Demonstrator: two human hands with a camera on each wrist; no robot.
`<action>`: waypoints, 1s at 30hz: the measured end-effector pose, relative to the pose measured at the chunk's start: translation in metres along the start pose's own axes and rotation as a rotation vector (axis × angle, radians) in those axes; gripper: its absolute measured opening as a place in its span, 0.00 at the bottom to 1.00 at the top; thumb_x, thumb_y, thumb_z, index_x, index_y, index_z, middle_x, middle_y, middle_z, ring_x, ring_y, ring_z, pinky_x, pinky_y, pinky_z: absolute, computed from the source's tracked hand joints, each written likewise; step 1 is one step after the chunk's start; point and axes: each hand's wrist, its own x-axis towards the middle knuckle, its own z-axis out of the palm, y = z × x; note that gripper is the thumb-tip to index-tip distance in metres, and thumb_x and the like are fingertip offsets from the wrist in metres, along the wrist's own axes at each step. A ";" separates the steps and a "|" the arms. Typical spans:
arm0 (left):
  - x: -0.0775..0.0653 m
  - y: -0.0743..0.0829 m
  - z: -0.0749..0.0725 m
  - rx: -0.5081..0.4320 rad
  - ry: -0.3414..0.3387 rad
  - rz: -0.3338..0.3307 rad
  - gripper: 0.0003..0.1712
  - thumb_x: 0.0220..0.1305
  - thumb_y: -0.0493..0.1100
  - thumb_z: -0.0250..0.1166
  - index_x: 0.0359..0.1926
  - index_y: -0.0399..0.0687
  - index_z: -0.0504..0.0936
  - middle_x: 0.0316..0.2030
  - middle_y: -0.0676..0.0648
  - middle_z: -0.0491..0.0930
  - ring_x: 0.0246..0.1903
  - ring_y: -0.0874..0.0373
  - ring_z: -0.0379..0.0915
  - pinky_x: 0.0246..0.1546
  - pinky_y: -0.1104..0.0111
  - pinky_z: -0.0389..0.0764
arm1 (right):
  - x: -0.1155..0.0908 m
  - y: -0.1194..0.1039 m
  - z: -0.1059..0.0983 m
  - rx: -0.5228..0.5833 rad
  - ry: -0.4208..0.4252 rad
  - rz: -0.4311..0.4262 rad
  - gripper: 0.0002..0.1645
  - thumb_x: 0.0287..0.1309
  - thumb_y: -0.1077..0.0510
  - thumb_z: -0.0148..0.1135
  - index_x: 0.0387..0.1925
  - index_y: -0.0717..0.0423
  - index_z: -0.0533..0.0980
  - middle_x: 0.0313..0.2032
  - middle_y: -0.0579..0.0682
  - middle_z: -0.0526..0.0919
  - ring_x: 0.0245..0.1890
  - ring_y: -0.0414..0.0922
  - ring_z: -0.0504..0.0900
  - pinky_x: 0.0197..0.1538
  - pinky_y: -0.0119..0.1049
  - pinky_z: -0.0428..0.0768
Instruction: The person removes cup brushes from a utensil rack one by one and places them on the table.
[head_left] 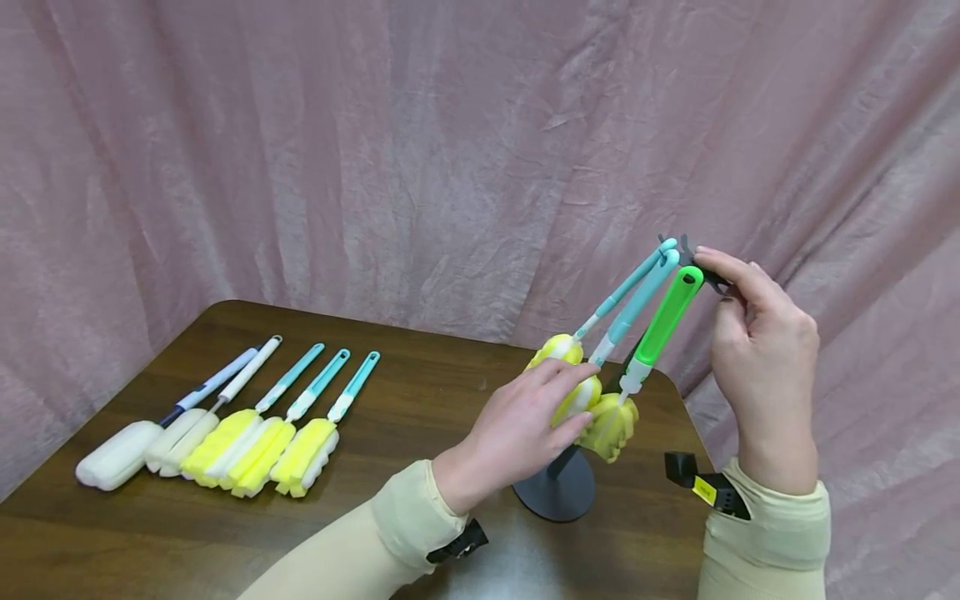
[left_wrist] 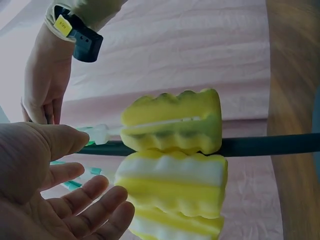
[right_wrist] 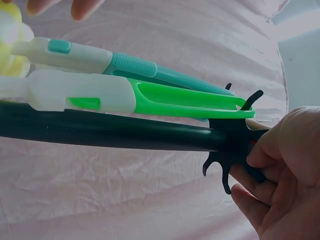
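Note:
A dark stand [head_left: 555, 498] with a round base and a hooked top [right_wrist: 232, 137] holds sponge bottle brushes, heads down. Among them, a green-handled brush [head_left: 670, 321] with a yellow sponge hangs in front, its handle loop over a hook in the right wrist view. Two teal-handled brushes [head_left: 636, 307] with yellow-and-white sponges [left_wrist: 172, 175] hang beside it. My right hand [head_left: 772, 358] pinches the stand's hooked top between thumb and fingers. Close to the hanging sponges, my left hand [head_left: 517, 425] has its fingers spread and relaxed, holding nothing; in the left wrist view its thumb tip overlaps the green brush's neck.
On the brown table [head_left: 420, 375], several sponge brushes lie in a row at the left: white-headed ones [head_left: 120, 454] with pale handles, and yellow-and-white ones [head_left: 303, 458] with teal handles. A pink curtain [head_left: 450, 167] hangs behind the table.

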 end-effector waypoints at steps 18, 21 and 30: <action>0.015 0.011 0.016 0.053 0.059 0.003 0.28 0.68 0.54 0.63 0.66 0.54 0.74 0.49 0.57 0.76 0.48 0.64 0.70 0.42 0.76 0.72 | -0.003 -0.002 0.002 0.044 0.019 0.000 0.30 0.65 0.69 0.45 0.53 0.40 0.85 0.51 0.33 0.84 0.57 0.29 0.77 0.58 0.26 0.69; 0.018 0.013 0.019 0.084 0.093 0.011 0.28 0.67 0.56 0.64 0.64 0.53 0.76 0.46 0.57 0.76 0.45 0.64 0.69 0.40 0.76 0.71 | -0.003 -0.004 0.002 0.042 0.020 0.000 0.30 0.65 0.69 0.45 0.53 0.40 0.84 0.51 0.32 0.83 0.56 0.29 0.77 0.55 0.23 0.69; 0.023 0.018 0.024 0.116 0.116 0.006 0.28 0.67 0.58 0.63 0.62 0.52 0.77 0.43 0.56 0.76 0.41 0.64 0.69 0.36 0.75 0.71 | -0.004 -0.013 0.001 0.034 0.020 0.007 0.28 0.69 0.68 0.44 0.54 0.42 0.84 0.52 0.32 0.83 0.54 0.29 0.78 0.46 0.21 0.67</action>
